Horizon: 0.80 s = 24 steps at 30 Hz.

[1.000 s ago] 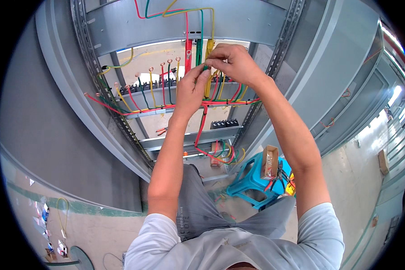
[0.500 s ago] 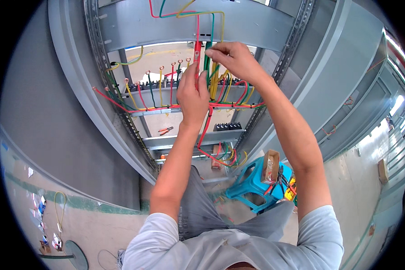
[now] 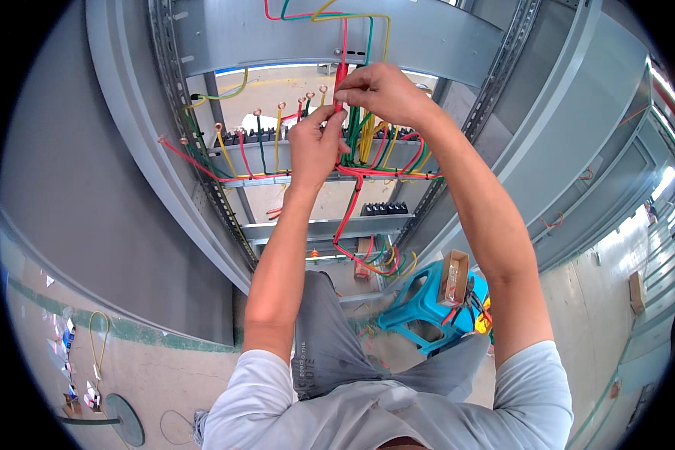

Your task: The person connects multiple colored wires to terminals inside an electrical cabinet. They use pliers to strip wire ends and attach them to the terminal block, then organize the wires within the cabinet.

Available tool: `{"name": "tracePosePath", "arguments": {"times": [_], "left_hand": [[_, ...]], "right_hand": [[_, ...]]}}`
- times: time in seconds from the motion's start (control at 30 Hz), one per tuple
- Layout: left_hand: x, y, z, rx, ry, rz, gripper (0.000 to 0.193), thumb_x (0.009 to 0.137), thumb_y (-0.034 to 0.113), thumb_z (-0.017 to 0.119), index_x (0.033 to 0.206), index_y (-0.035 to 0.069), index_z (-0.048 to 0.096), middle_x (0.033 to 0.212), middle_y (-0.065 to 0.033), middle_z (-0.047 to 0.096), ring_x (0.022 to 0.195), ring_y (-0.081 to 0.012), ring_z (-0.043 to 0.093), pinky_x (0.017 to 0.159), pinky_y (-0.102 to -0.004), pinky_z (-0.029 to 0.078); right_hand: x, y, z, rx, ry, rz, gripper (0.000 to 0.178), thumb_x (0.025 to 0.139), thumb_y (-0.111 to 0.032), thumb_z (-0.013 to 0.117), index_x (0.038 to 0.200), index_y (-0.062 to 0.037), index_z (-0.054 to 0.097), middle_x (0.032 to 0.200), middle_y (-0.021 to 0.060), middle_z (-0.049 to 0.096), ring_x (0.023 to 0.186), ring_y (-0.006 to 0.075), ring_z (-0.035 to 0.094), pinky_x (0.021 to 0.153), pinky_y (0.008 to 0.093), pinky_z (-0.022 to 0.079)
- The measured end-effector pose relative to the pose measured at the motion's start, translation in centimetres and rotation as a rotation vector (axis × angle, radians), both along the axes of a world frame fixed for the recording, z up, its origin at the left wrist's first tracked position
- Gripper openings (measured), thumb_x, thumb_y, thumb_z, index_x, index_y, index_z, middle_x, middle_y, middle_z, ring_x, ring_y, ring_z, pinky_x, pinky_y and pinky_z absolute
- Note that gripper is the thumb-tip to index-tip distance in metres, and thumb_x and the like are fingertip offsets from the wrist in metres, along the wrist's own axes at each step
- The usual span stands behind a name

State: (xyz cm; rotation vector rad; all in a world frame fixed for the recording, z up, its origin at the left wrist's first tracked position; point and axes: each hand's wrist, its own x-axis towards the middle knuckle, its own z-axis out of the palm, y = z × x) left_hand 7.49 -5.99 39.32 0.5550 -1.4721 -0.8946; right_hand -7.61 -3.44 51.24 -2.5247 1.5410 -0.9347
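A bundle of red wires (image 3: 342,75) rises in front of the grey cabinet's upper crossbar. My left hand (image 3: 315,146) has thumb and fingertips closed on these wires from the left. Just above it, my right hand (image 3: 386,94) pinches the same red wires between thumb and bent fingers. My fingers hide the spot where they hold. Green wires (image 3: 354,135) and yellow wires (image 3: 366,142) stand upright beside the red ones, below my right hand. To the left of my hands, single wires with copper ring lugs (image 3: 257,112) stick up from a horizontal wire bundle (image 3: 255,179).
The open cabinet's perforated posts (image 3: 174,90) flank my arms. Black terminal blocks (image 3: 385,208) sit on a lower rail. At my right, a blue plastic stool (image 3: 412,304) carries an open cardboard box (image 3: 453,277) and pliers (image 3: 469,300). Behind the frame lie orange-handled pliers (image 3: 274,213).
My right hand has moved left from beside the green wires onto the red ones. My left fingers have closed on the red wires. The view has shifted slightly.
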Motion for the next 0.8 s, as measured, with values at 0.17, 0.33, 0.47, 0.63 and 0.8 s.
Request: {"name": "tracePosePath", "arguments": {"times": [0.17,0.33,0.47,0.63,0.8], "left_hand": [[-1.2,0.3,0.0,-0.131,0.126,0.211,0.020,0.097,0.015,0.070,0.099,-0.005,0.073,0.075,-0.0072,0.072,0.056,-0.0114,0.067,0.050,-0.0250,0.048],[-1.7,-0.5,0.5,-0.313,-0.001,0.489,0.016,0.093,0.012,0.073,0.091,-0.004,0.072,0.071,-0.0080,0.072,0.057,-0.0099,0.066,0.052,-0.0262,0.048],[1.3,-0.8,1.5,-0.003,-0.076,0.035,0.024,0.097,0.020,0.071,0.107,-0.002,0.072,0.090,-0.0062,0.075,0.058,-0.0093,0.064,0.051,-0.0240,0.048],[2.8,-0.2,2.4,0.015,-0.155,-0.070,0.027,0.100,0.018,0.067,0.117,-0.002,0.072,0.085,-0.0056,0.072,0.056,-0.0093,0.064,0.052,-0.0244,0.049],[2.4,-1.4,2.6,-0.022,-0.217,-0.036,0.029,0.102,0.021,0.065,0.119,-0.002,0.071,0.094,-0.0074,0.075,0.056,-0.0087,0.063,0.052,-0.0231,0.049]], "right_hand": [[1.5,1.3,0.4,-0.033,0.096,-0.062,0.027,0.093,-0.020,0.072,0.105,0.0030,0.075,0.091,0.0189,0.075,0.080,0.0288,0.071,0.076,0.0383,0.055],[1.0,0.7,-0.3,-0.194,0.277,-0.146,0.028,0.092,-0.025,0.069,0.101,0.0005,0.076,0.087,0.0229,0.072,0.077,0.0392,0.068,0.072,0.0436,0.054],[1.1,0.0,-0.6,-0.176,0.207,-0.103,0.027,0.092,-0.026,0.068,0.101,-0.0029,0.078,0.084,0.0206,0.072,0.077,0.0389,0.069,0.072,0.0439,0.054],[1.1,0.0,-1.6,-0.245,0.125,-0.175,0.027,0.093,-0.028,0.068,0.099,-0.0046,0.079,0.083,0.0179,0.073,0.076,0.0358,0.070,0.071,0.0433,0.054],[1.2,1.4,-3.4,-0.624,-0.119,-0.179,0.026,0.095,-0.027,0.065,0.102,-0.0054,0.078,0.082,0.0154,0.073,0.075,0.0356,0.070,0.072,0.0427,0.056]]}}
